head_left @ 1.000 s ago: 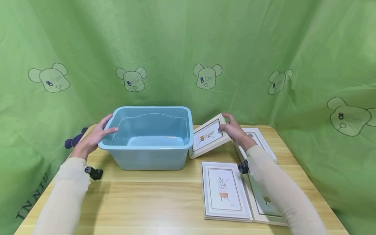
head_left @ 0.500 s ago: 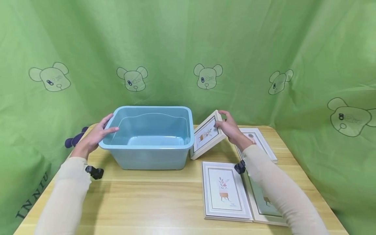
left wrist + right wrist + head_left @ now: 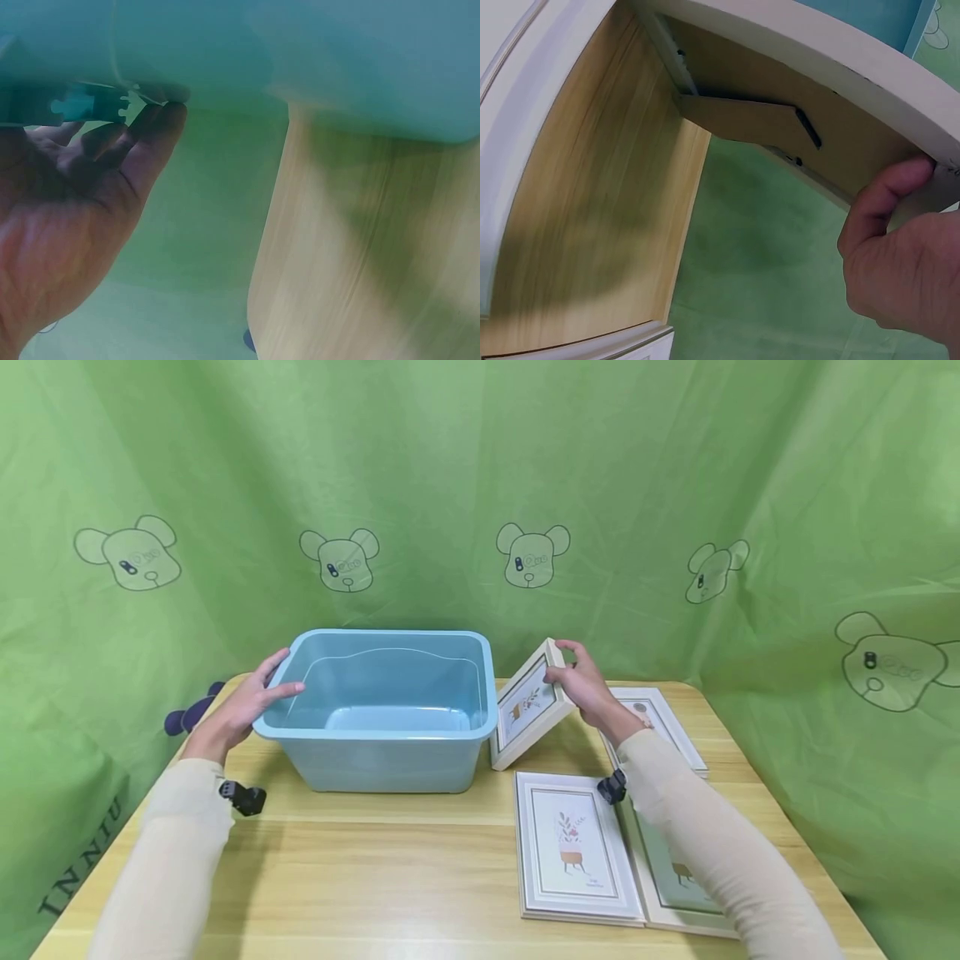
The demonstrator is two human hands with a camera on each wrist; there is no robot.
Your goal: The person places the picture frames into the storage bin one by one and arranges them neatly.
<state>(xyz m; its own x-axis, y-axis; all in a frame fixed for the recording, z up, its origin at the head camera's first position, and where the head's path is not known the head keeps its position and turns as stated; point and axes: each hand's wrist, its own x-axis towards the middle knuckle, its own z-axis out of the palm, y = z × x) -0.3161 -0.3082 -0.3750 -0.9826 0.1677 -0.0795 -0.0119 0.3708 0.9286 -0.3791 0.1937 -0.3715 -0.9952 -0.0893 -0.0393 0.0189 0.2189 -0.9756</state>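
Note:
My left hand [image 3: 247, 702] grips the left rim of a light blue plastic tub [image 3: 382, 764], thumb over the rim. In the left wrist view, the fingers of the left hand [image 3: 75, 202] curl up under that rim. Right of the tub, a cream picture frame [image 3: 525, 706] with a plant-pot print leans steeply, its lower edge low beside the tub wall. My right hand [image 3: 588, 689] pinches its upper right corner, thumb on the front. From the right wrist, the frame's brown backing [image 3: 757, 71] shows with a fold-out stand [image 3: 742, 120], and fingers of the right hand [image 3: 900, 255] reach behind.
More picture frames lie flat on the wooden table [image 3: 375, 877]: a stacked white one [image 3: 573, 847] in front, a green-print one [image 3: 663, 860] partly under my right forearm, another [image 3: 663, 718] at the back right. A green curtain [image 3: 427, 485] hangs behind. Something purple [image 3: 191, 714] shows at the left edge.
The picture frame in my right hand has tipped up more steeply, and that hand has shifted a little left and up. My left hand stays on the tub rim.

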